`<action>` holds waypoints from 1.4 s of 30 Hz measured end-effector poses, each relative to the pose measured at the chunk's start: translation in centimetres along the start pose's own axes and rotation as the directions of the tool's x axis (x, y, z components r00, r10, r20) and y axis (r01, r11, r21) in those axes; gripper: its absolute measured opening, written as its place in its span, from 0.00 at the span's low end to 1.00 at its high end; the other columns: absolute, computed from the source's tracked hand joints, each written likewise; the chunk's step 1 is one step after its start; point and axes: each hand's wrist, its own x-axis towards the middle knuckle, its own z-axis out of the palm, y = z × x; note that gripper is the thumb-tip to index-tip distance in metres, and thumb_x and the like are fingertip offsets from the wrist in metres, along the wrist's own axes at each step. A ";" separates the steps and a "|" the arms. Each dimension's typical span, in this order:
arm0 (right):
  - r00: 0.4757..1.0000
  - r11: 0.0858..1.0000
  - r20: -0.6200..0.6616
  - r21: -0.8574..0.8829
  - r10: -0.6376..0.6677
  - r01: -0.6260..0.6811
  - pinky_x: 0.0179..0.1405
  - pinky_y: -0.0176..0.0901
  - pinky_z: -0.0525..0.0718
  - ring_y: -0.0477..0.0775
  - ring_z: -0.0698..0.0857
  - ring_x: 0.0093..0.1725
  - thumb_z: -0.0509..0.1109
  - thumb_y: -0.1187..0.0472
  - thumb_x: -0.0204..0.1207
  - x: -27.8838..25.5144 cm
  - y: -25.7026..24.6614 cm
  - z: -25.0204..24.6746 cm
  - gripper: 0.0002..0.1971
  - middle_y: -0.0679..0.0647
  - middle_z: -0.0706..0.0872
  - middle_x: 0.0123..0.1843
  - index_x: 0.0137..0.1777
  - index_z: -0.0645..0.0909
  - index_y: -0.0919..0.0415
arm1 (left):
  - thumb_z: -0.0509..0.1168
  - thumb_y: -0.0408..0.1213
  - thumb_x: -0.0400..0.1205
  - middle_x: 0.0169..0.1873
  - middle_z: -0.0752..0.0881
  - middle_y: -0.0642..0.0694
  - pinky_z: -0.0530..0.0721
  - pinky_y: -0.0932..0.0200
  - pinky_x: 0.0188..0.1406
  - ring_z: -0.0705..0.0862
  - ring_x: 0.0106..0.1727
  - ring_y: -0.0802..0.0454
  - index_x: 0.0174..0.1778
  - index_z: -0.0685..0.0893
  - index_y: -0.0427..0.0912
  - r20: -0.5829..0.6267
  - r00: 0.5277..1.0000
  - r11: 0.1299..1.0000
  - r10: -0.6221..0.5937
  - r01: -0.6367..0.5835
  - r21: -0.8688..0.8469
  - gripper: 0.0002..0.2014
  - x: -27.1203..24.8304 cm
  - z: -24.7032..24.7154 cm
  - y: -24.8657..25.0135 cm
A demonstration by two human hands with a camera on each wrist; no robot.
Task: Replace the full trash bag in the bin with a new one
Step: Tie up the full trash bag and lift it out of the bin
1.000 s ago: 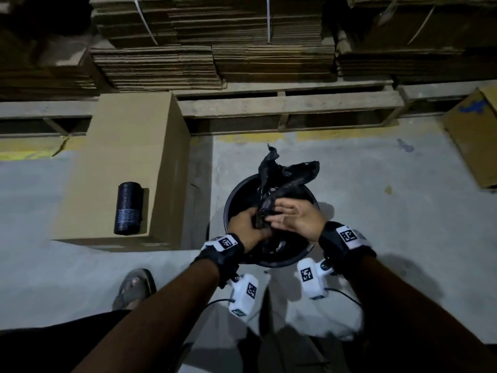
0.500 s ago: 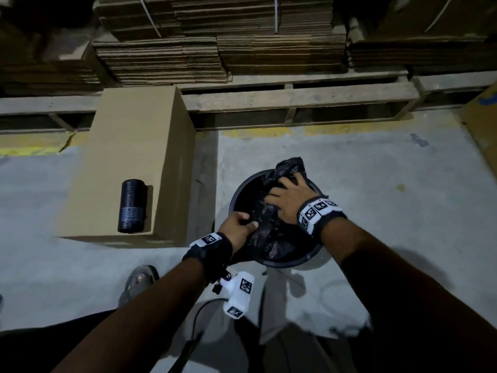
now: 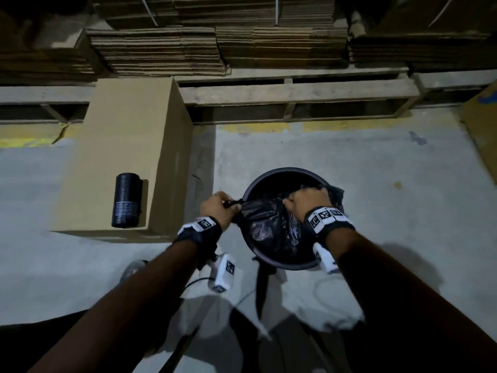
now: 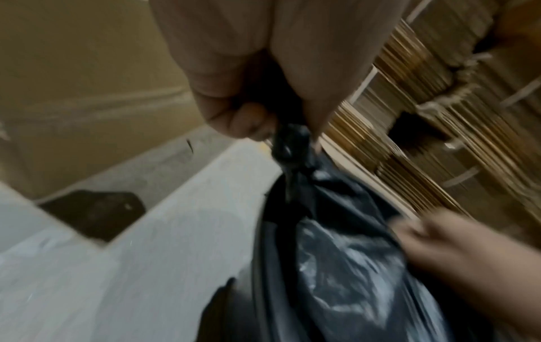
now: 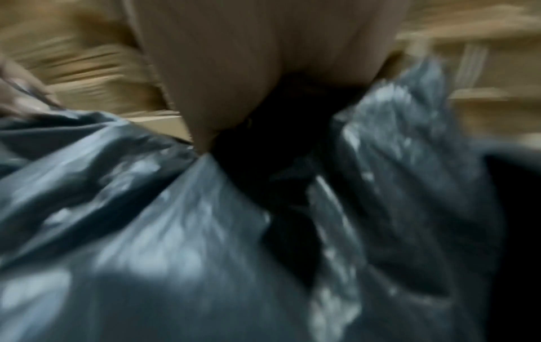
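A round black bin [image 3: 271, 175] stands on the concrete floor with a black trash bag [image 3: 266, 227] inside it. My left hand [image 3: 219, 208] grips a twisted end of the bag [image 4: 288, 148] just outside the bin's left rim. My right hand [image 3: 309, 200] grips another bunch of the bag [image 5: 380, 143] over the bin's right side, fingers curled into the plastic. The bag is stretched taut between the two hands. A black roll of new bags [image 3: 125, 200] lies on a cardboard box [image 3: 129, 135] to the left.
Wooden pallets [image 3: 295, 95] loaded with flat cardboard stacks [image 3: 215, 44] run along the back. Another cardboard box [image 3: 481, 130] sits at the right edge. My sandalled foot [image 3: 131, 269] is on the floor below the box. Cables trail from the wrist cameras.
The hands have moved apart, left hand out past the bin's left rim and right hand to the right, pulling the bag's gathered ends tight; the raised flap has come down.
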 end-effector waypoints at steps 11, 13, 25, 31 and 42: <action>0.989 0.462 -0.013 0.885 0.144 -0.056 0.82 0.50 0.59 0.55 0.59 0.84 0.59 0.56 0.80 -5.2 -3.9 6.9 0.35 0.55 0.56 0.87 0.86 0.50 0.50 | 0.74 0.27 0.75 0.25 0.84 0.37 0.82 0.59 0.23 0.80 0.20 0.49 0.34 0.84 0.35 0.077 0.995 0.831 0.056 -0.004 -0.557 0.06 0.5 -0.1 1.8; 0.986 0.410 0.081 0.902 0.146 -0.135 0.80 0.50 0.64 0.58 0.64 0.82 0.55 0.48 0.77 -4.6 -3.5 7.6 0.36 0.56 0.58 0.86 0.85 0.49 0.44 | 0.73 0.24 0.74 0.26 0.85 0.36 0.84 0.60 0.25 0.81 0.20 0.50 0.38 0.85 0.30 0.140 0.981 0.757 0.132 -0.008 -0.654 0.03 -0.9 0.0 2.9; 0.780 0.846 -0.594 0.505 0.197 0.171 0.51 0.53 0.84 0.59 0.83 0.52 0.65 0.67 0.68 -5.4 0.2 2.7 0.16 0.54 0.87 0.51 0.55 0.84 0.57 | 0.51 0.54 0.87 0.43 0.87 0.34 0.85 0.51 0.37 0.87 0.36 0.39 0.46 0.79 0.36 0.350 0.896 0.712 -0.273 0.433 -0.553 0.23 1.2 -2.1 4.3; 0.830 0.767 -0.150 0.497 0.537 -0.407 0.59 0.62 0.79 0.70 0.75 0.63 0.73 0.36 0.68 -5.6 5.1 1.6 0.45 0.66 0.70 0.69 0.80 0.55 0.48 | 0.57 0.52 0.85 0.57 0.78 0.34 0.86 0.45 0.19 0.86 0.33 0.31 0.57 0.77 0.37 0.598 0.748 0.641 -0.288 0.614 -0.461 0.19 1.4 0.2 5.8; 0.957 0.629 0.133 0.729 0.257 -0.271 0.44 0.50 0.91 0.57 0.92 0.34 0.67 0.71 0.70 -5.0 7.9 0.4 0.07 0.69 0.89 0.49 0.36 0.87 0.65 | 0.63 0.33 0.84 0.18 0.82 0.39 0.77 0.67 0.13 0.78 0.14 0.51 0.41 0.79 0.30 0.650 0.692 0.718 -0.314 0.621 -0.314 0.09 -1.2 3.2 5.5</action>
